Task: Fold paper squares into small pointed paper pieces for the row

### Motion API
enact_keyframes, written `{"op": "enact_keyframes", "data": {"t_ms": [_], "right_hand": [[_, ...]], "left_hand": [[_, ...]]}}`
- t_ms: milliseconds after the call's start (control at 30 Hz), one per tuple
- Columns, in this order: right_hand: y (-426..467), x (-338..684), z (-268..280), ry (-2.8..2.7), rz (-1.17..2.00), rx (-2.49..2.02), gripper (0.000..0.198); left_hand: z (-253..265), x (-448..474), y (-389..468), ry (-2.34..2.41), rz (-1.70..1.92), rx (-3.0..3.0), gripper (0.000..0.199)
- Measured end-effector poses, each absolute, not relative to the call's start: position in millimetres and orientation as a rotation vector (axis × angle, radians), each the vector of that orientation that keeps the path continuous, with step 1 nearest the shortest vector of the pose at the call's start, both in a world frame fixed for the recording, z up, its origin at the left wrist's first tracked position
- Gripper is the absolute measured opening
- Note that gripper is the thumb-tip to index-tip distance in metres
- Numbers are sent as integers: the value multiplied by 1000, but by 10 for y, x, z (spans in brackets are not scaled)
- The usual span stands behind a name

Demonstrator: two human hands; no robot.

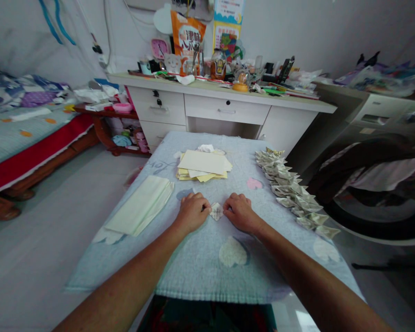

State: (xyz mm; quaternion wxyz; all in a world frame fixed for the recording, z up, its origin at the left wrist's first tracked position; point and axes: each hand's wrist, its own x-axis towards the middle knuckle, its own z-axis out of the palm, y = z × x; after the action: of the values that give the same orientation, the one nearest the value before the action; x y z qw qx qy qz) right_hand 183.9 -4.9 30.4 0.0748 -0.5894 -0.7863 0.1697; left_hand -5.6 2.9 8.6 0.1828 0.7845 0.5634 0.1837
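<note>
A small diamond-shaped piece of folded paper (216, 211) with printed marks lies on the cloth-covered table between my hands. My left hand (193, 211) pinches its left corner, fingers curled. At the opposite corner, my right hand (240, 212) grips the paper with closed fingertips. Beyond my hands sits a loose stack of white and yellow paper sheets (204, 163). To the left rests a pale green folded paper stack (140, 205). Rows of pointed folded-paper pieces (292, 193) run along the table's right side.
The blue tablecloth (200, 263) has heart patterns. A white desk (224, 113) with drawers and much clutter stands behind the table. A bed (31, 133) is at the left, beside a low wooden shelf (103, 129). On the right is a front-loading washing machine (373, 110) with clothes hanging at its door.
</note>
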Motion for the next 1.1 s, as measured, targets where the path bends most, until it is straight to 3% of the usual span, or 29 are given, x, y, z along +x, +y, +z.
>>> {"op": "enact_keyframes", "data": {"t_ms": [267,633,1100], "right_hand": [[119,2047,344,-2374,763,-1600,22],[81,1867,375,-2459,575,-1638,6],[84,1782,363,-2516,439,-1727,18]], "left_hand": [[92,-61,24,1583,493,2252,12],[96,-51,13,1586,474,2288,13],[115,0,-31,1668,460,2281,15]]}}
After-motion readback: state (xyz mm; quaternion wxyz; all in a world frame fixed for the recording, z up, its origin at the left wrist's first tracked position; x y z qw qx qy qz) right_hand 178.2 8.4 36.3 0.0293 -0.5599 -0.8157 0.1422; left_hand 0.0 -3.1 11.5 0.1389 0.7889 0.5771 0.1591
